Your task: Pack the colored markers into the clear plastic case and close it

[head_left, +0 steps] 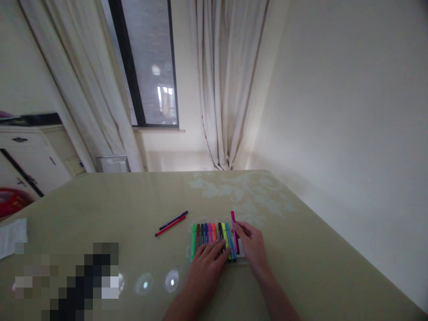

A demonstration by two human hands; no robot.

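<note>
The magenta marker [236, 240] is over the right part of the clear case [241, 259], just beside the light blue marker [228, 232], its far end poking out past the row. The right hand [253, 245], at the case's right side, pinches it narrowly between thumb and fingers. I'd take the step in hand to be the handling of this one marker; whether it's going in or coming out, I can't tell. The next move seems to call for a light grip, kept in line with the row. The left hand [210, 258] lies across the case's near side, fingers loosely spread over the markers, gripping nothing that I can see. Left of the case, a red marker [171, 225] and a dark blue marker [174, 220] lie side by side on the table [127, 209].
</note>
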